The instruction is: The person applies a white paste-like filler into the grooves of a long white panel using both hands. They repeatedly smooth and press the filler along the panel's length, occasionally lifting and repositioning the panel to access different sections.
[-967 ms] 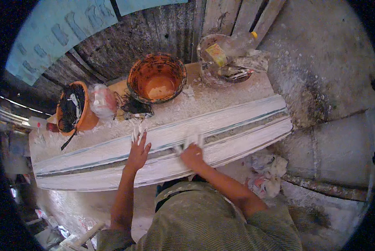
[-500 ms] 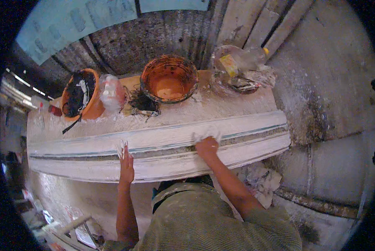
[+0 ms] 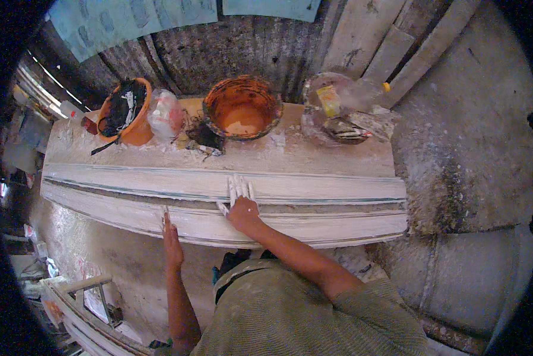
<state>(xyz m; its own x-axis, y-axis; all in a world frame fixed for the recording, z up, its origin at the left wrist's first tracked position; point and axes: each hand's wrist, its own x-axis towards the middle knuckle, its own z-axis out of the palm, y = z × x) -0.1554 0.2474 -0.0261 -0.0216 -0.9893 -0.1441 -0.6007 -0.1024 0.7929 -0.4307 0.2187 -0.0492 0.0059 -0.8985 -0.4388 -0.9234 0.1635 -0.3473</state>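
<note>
Long white plaster moulding (image 3: 314, 196) lies along the bench (image 3: 314, 155) front. Right hand (image 3: 241, 202) flat on it, fingers spread; left hand (image 3: 171, 237) flat on its lower edge, fingers together. Behind it: two orange bowls (image 3: 241, 107) (image 3: 127, 113), one clear bag (image 3: 165, 114), one clear container (image 3: 337, 107) with yellow label, contents unclear. Blue sheets (image 3: 130, 18) above, cut off.

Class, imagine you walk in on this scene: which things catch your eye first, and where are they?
The long white plaster moulding lies across the bench, with the right hand flat on its middle, fingers white with plaster, and the left hand on its near edge. Behind it stands an orange bowl.
</note>
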